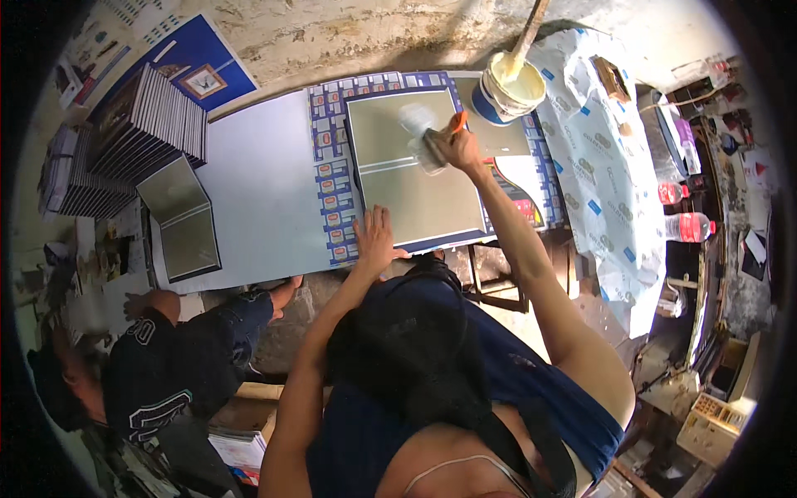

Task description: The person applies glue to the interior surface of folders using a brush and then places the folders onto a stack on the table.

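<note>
My right hand [462, 153] grips a brush with an orange handle [458, 122]; its head is blurred against the board. It rests on the grey-brown cover [386, 133], two panels parted by white lines, with a dark blue border. Whitish wet paste [414, 119] is smeared around the brush on the upper panel. My left hand [378, 236] lies flat, fingers stretched, on the cover's near left edge. Beyond my right hand stands a white-and-blue bucket [508, 95] of cream-coloured paste, with a wooden stick [529, 31] leaning in it.
Printed blue sheets [332, 178] lie under the cover. At left, a tall stack of dark covers [149, 120] stands near an open two-panel cover [189, 220]. White wrapping [602, 166] drapes the right side, bottles [691, 227] beyond. Another person [187, 353] sits at lower left.
</note>
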Demonstrator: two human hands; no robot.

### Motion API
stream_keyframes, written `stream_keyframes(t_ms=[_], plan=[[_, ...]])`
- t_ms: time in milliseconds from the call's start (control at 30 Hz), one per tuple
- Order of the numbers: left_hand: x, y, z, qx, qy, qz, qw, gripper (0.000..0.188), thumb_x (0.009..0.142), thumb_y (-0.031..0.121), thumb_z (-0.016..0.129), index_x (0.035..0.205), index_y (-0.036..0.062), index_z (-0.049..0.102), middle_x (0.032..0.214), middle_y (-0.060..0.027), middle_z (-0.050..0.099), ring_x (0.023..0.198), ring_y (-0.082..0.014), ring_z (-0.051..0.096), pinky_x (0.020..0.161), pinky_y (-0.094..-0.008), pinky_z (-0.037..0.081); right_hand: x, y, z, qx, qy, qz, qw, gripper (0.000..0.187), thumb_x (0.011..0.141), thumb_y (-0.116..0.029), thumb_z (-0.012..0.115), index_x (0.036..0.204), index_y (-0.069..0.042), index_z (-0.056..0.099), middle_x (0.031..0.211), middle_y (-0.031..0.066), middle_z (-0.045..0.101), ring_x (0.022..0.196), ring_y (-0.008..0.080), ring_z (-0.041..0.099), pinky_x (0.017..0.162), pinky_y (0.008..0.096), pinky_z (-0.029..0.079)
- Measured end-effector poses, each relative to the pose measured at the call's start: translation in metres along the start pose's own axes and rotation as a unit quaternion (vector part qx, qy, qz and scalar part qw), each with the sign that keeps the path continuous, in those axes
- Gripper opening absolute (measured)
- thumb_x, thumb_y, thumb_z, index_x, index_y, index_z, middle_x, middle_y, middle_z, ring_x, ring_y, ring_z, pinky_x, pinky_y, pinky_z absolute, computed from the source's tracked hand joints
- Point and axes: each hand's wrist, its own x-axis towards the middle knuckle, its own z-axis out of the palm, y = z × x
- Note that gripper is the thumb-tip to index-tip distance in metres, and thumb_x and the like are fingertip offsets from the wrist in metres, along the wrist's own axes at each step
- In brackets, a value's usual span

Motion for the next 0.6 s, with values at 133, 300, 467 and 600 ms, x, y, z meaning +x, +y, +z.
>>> stream_keyframes(t_ms=[133,300,467,600], plan=[[0.001,-0.003,0.002,-0.005,-0.006,0.007,1.000,0.114,0.051,0.053,0.089,0.138,0.0000,0.038,0.145,-0.0143,0.036,0.132,-0.0328,0.037,0.102,-0.0636,0.033,-0.024,-0.031,-0.036,-0.137,0.026,0.212,0.967,0.029,0.083,-0.026,0.073,0.080,0.001,0.064,0.073,0.0205,0.067,0.069,0.0338,0.069,0.063,0.0421,0.053],[0.003,-0.006,0.007,0.003,0.006,0.008,1.000,0.117,0.049,0.066,0.080,0.136,-0.0007,0.041,0.145,-0.0131,0.037,0.133,-0.0322,0.037,0.103,-0.0633,0.032,-0.096,-0.026,-0.010,-0.011,0.041,0.127,0.991,0.041,0.083,-0.042,0.070,0.089,-0.002,0.064,0.072,0.0215,0.067,0.076,0.0404,0.069,0.070,0.0436,0.053],[0.001,-0.005,0.009,0.010,0.006,0.014,1.000,0.119,0.047,0.069,0.078,0.137,-0.0008,0.041,0.145,-0.0123,0.037,0.132,-0.0310,0.038,0.102,-0.0613,0.034,-0.116,-0.018,-0.056,-0.138,0.098,0.216,0.962,0.046,0.084,-0.047,0.067,0.074,-0.003,0.064,0.064,0.0190,0.065,0.065,0.0379,0.068,0.059,0.0447,0.054],[0.003,-0.008,0.011,0.013,-0.001,0.015,1.000,0.121,0.047,0.070,0.077,0.137,-0.0011,0.040,0.147,-0.0127,0.036,0.132,-0.0317,0.037,0.101,-0.0618,0.034,-0.145,-0.078,-0.030,0.049,0.187,0.095,0.977,0.032,0.081,-0.032,0.075,0.087,-0.002,0.067,0.076,0.0215,0.068,0.078,0.0336,0.071,0.068,0.0398,0.055]])
